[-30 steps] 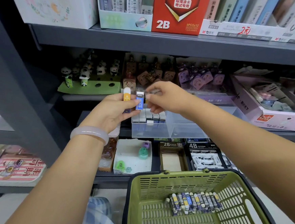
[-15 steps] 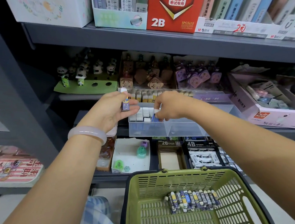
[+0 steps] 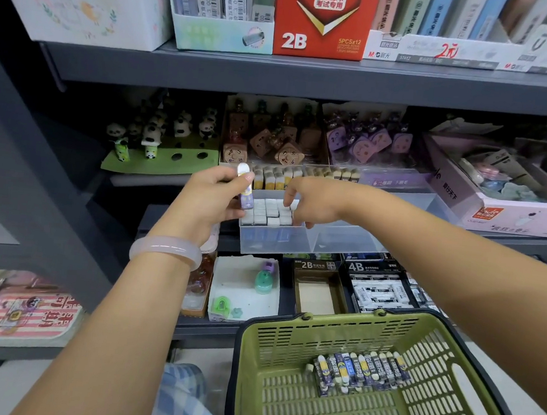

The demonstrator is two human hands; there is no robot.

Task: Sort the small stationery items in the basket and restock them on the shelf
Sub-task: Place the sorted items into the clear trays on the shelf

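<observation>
My left hand (image 3: pixel 214 196) grips a small eraser with a purple sleeve and white tip (image 3: pixel 245 188), held upright just left of a clear plastic bin (image 3: pixel 338 242) on the shelf. White-topped erasers (image 3: pixel 270 212) fill the bin's left compartment in rows. My right hand (image 3: pixel 311 203) reaches down into that compartment, fingertips on the erasers at its right side; whether it pinches one is hidden. A green basket (image 3: pixel 288 336) at the lower right holds a row of dark-sleeved erasers (image 3: pixel 360 371).
Behind the bin stand yellow-and-white erasers (image 3: pixel 277 178), panda figures (image 3: pixel 160 133) and brown and purple toy boxes. Below sit a white tray with green sharpeners (image 3: pixel 246 287), a 2B box (image 3: pixel 316 289) and a 4B box (image 3: pixel 380 291). A pink carton (image 3: pixel 494 208) stands at the right.
My right hand moved from beside the left hand down into the bin with the blue eraser. The left hand went from holding two erasers to holding one.
</observation>
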